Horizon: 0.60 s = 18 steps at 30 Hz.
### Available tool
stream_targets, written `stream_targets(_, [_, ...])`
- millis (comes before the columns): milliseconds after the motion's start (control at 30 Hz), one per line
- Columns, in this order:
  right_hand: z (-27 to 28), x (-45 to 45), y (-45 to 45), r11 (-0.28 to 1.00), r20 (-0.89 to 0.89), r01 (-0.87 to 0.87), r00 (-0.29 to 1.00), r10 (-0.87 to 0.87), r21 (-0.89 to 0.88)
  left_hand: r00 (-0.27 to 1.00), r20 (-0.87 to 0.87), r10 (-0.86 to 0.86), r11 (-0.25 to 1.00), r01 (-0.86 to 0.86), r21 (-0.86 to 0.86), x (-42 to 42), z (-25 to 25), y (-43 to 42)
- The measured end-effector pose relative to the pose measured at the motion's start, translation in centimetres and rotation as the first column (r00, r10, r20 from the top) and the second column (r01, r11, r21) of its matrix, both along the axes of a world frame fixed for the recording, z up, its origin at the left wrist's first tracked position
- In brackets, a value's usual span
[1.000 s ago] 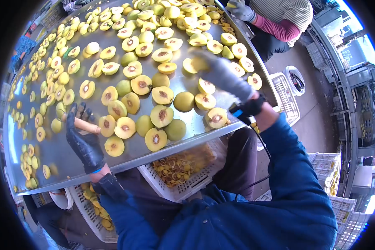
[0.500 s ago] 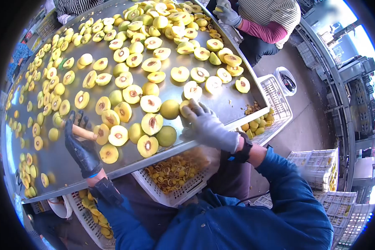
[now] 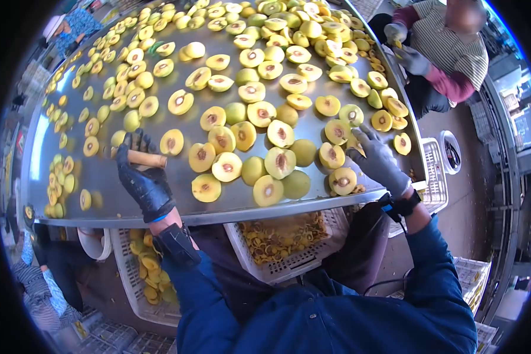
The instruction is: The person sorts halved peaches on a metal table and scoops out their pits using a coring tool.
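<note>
Head view: the person's left hand (image 3: 144, 184), in a dark glove, has its fingers curled around one brown tool handle (image 3: 149, 159) above the desk (image 3: 124, 197); no blade can be made out. The gloved right hand (image 3: 384, 164) reaches down with its fingers extended onto a fruit piece (image 3: 354, 145) near the right end of the desk; whether they grip it cannot be told.

The work looks far from finished. Many pieces on the desk are already cut, their pale faces and brown centres turned up, yet whether each centre is a stone or a hollow is too small to tell. Much fruit remains heaped toward the far side. Output already gathers below: one white crate (image 3: 248, 259) under the near edge holds brown and yellow scraps (image 3: 283, 245), and a second crate (image 3: 123, 265) to its left holds yellow pieces (image 3: 151, 274).

Counted: two hands of the wearer and one handle. Between the hands, five fruits (image 3: 296, 184) show only rounded skin among the cut faces; just beside the right hand lie five cut halves (image 3: 332, 155). The rest are too many to count. Two white buckets show, one at left (image 3: 94, 245), one at right (image 3: 451, 151). One co-worker (image 3: 448, 50) sits beyond the desk's right edge.
</note>
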State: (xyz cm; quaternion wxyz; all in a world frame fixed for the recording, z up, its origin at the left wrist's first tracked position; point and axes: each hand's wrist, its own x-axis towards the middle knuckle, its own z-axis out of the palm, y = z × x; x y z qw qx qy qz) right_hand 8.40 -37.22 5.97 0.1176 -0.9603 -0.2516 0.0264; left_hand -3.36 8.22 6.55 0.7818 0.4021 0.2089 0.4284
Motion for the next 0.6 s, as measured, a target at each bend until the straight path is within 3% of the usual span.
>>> stream_targets(67, [1.7, -0.4, 3.0, 0.995, 0.207, -0.099, 0.973, 0.099, -0.009, 1.000, -0.001, -0.007, 1.000, 0.007, 0.015, -0.1, -0.1, 0.1])
stream_targets(167, [3.1, -2.1, 10.4, 0.920, 0.105, -0.349, 0.936, 0.335, 0.179, 1.000, 0.017, -0.001, 1.000, 0.001, 0.012, -0.1, 0.3, -0.4])
stream_targets(267, [1.5, -2.8, 18.9, 0.799, 0.140, -0.594, 0.802, 0.580, 0.094, 1.000, 0.011, 0.000, 1.000, 0.000, -0.002, -0.3, 0.3, -0.4])
stream_targets(400, [-1.9, -1.2, 25.5, 0.792, 0.141, -0.609, 0.789, 0.598, 0.049, 1.000, 0.025, 0.002, 1.000, -0.002, -0.029, -0.6, 0.5, -0.6])
stream_targets(533, [-2.4, -1.2, 22.5, 0.743, 0.195, -0.666, 0.739, 0.645, 0.065, 0.999, -0.026, -0.045, 0.998, 0.044, -0.053, -1.2, 0.9, -0.2])
stream_targets(567, [-2.1, -0.3, 21.2, 0.722, 0.138, -0.662, 0.749, 0.648, 0.202, 0.999, -0.013, -0.045, 0.999, 0.045, -0.003, -1.4, 0.8, -0.2])
stream_targets(600, [-1.2, 0.1, 20.0, 0.785, -0.139, -0.453, 0.824, 0.550, 0.423, 0.999, -0.016, -0.034, 0.999, 0.033, -0.020, -1.4, 0.7, -0.1])
